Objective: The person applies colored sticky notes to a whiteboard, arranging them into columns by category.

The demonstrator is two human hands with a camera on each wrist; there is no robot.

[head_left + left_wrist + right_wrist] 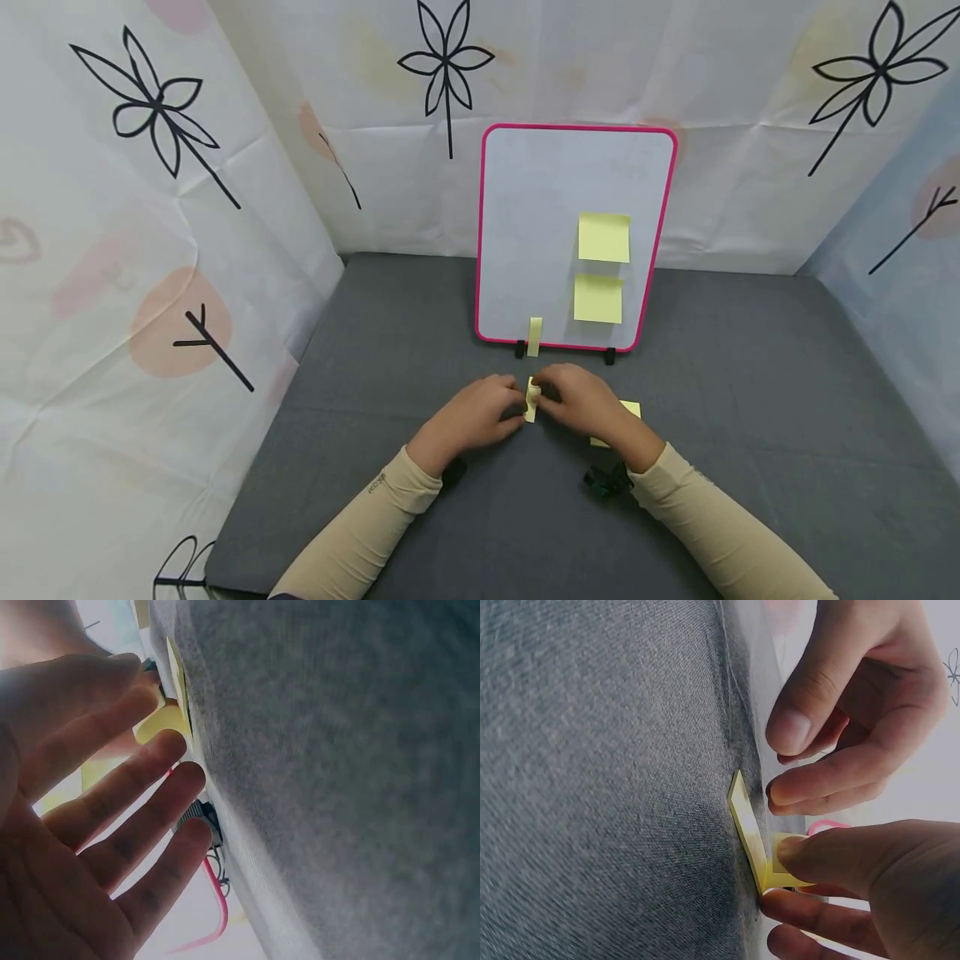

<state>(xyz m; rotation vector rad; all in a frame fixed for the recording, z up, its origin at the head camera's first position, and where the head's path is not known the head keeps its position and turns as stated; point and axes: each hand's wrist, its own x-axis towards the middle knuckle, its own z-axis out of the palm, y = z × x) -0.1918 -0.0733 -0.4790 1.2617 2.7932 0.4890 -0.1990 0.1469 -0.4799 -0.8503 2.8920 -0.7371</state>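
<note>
A narrow pad of yellow sticky notes [530, 411] lies on the grey cloth between both hands. My right hand [581, 400] pinches a folded-up yellow sticky strip [778, 876] at one end of the pad, thumb on top. In the right wrist view, the rest of the pad [747, 821] slants along the cloth. My left hand [476, 410] is beside the pad's left side, apart from the raised strip. The left wrist view shows its fingers [131, 840] extended and loosely spread, holding nothing.
Beyond the hands stands a pink-framed whiteboard [540, 208] on black feet [610, 357]. Two square yellow notes [603, 237] and a narrow yellow strip [535, 337] are stuck on it. Another yellow note [632, 408] lies partly under my right wrist, near a dark object [603, 481].
</note>
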